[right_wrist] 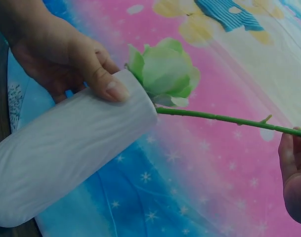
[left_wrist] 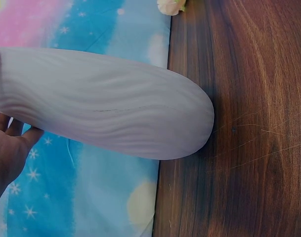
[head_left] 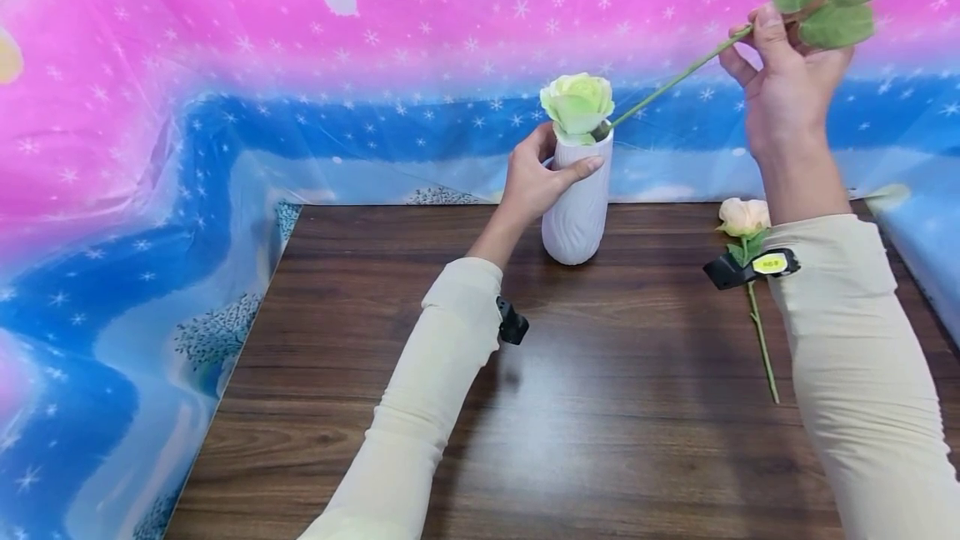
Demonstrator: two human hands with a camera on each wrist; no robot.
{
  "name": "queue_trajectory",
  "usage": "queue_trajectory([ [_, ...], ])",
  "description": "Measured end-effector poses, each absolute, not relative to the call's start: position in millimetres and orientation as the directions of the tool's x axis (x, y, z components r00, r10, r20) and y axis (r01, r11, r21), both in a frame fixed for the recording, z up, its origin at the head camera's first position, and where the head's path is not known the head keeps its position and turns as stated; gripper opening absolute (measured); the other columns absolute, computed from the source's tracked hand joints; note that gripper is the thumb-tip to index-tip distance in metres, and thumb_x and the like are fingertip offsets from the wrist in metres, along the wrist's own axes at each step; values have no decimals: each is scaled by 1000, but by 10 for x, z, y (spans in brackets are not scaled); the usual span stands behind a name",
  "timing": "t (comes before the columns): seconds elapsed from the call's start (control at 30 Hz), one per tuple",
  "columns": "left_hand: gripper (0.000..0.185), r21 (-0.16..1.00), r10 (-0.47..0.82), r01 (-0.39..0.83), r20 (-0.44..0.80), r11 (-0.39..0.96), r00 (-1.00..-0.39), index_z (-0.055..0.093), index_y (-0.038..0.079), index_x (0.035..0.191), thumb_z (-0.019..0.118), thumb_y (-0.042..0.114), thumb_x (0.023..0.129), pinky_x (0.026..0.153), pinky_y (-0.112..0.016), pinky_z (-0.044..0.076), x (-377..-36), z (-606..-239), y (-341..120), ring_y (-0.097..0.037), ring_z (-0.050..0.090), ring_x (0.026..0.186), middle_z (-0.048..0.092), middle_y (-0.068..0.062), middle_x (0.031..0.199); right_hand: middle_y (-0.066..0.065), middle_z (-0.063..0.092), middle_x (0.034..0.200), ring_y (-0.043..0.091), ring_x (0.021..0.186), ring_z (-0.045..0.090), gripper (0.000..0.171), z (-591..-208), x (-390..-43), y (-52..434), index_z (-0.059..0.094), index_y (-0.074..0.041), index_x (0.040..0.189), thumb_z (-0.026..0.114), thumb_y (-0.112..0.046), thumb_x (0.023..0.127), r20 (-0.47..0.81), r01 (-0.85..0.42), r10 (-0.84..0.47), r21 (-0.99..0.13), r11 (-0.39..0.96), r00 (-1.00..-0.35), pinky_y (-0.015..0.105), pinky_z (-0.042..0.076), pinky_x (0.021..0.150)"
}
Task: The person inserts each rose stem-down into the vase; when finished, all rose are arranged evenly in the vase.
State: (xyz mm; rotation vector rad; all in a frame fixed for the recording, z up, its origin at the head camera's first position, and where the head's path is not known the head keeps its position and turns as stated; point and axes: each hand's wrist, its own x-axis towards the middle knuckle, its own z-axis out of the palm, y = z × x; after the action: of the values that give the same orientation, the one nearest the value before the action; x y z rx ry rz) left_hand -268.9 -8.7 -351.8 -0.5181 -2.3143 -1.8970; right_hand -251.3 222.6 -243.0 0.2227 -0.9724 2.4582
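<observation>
Two hands, a white vase and a green rose on a wooden table.

The left hand [head_left: 534,177] curls its thumb and fingers round the neck of the white vase [head_left: 577,207], which stands upright on the table [head_left: 600,407]. The right hand [head_left: 783,77] pinches the stem of the green rose [head_left: 577,105], whose bloom lies at the vase mouth. Only the head view shows the peach rose [head_left: 744,217] lying beside the right sleeve; the right wrist view shows the thumb [right_wrist: 103,81] pressed on the rim.
</observation>
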Motion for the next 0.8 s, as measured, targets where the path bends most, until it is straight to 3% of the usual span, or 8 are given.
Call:
queue_trajectory([
  [0.4, 60, 931, 185, 325, 294, 167, -938, 58, 10, 137, 84, 26, 85, 101, -29, 56, -2708, -3516, -84, -18, 67, 122, 68, -10, 132, 13, 64, 90, 24, 85, 64, 25, -2546, -2575, 2094, 61, -4, 116, 66, 2, 93, 378, -488, 311, -711, -506, -872, 31, 63, 72],
  [0.8, 60, 927, 185, 336, 306, 165, -934, 58, 9, 138, 84, 25, 85, 100, -29, 57, -2714, -3514, -69, -19, 67, 121, 68, -11, 131, 8, 66, 87, 18, 84, 66, 30, -2695, -2636, 1927, 64, -7, 117, 73, 0, 89, 371, -446, 252, -793, -415, -894, 29, 64, 72],
])
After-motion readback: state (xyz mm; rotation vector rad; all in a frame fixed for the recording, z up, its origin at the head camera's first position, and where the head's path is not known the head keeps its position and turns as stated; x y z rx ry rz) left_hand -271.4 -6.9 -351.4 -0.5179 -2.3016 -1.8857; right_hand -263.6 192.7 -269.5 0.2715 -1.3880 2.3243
